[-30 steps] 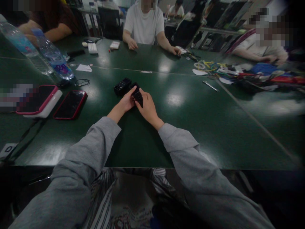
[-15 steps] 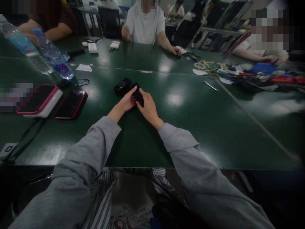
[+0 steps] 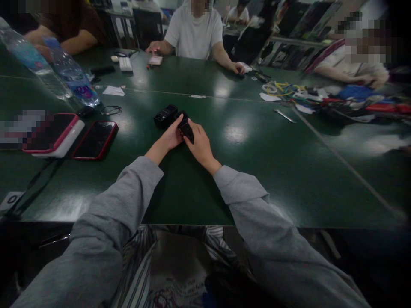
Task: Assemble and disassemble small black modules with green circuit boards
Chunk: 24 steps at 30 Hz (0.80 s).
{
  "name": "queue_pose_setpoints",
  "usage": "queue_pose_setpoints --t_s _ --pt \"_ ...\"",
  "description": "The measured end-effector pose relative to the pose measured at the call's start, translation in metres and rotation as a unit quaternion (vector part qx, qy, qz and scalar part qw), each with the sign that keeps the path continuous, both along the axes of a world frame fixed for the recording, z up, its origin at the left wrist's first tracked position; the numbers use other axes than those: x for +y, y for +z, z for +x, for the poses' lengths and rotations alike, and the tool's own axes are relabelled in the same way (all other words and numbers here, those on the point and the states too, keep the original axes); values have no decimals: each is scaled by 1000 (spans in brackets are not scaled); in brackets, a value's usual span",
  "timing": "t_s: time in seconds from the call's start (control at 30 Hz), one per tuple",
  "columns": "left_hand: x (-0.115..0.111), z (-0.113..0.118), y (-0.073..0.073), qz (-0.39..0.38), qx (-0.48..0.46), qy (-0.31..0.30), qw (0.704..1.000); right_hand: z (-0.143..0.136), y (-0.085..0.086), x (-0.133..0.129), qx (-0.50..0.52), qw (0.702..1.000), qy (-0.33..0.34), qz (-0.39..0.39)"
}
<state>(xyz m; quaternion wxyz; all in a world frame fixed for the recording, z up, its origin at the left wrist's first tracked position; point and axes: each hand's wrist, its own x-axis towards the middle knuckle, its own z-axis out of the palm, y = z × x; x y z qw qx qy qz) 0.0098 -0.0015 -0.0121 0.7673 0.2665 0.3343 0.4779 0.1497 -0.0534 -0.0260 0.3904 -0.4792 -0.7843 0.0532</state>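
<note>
A small black boxy device (image 3: 186,128) is gripped between my two hands, low over the green table; its exact kind cannot be made out. My left hand (image 3: 174,133) closes on its left side, with the thumb lying along the upper edge. From the right, my right hand (image 3: 199,143) wraps around it with bent fingers, covering part of it. Just beyond my left hand, a second black boxy device (image 3: 165,116) rests on the table, close beside the held one; I cannot tell whether they touch.
To the left lie a red-edged phone (image 3: 95,140) and a pink-cased device (image 3: 53,134), with water bottles (image 3: 72,77) behind. Tangled cables (image 3: 340,98) and a metal tool (image 3: 284,116) are at the right. A person in a white shirt (image 3: 194,32) sits opposite.
My hands and the held black device stay almost still. Across the table, the other person's hand has lowered toward a small pale item on the tabletop.
</note>
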Motion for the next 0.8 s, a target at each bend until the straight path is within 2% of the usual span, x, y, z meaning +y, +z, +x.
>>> queue_pose_setpoints --t_s 0.27,0.47,0.8 --pt "1 1 -2 10 9 4 1000 -1 3 -3 13 1000 10 23" --pt "-1 3 2 15 5 -1 1000 -1 6 -4 31 999 18 39" --pt "-8 5 10 3 -8 19 1000 -3 15 -11 29 999 4 23"
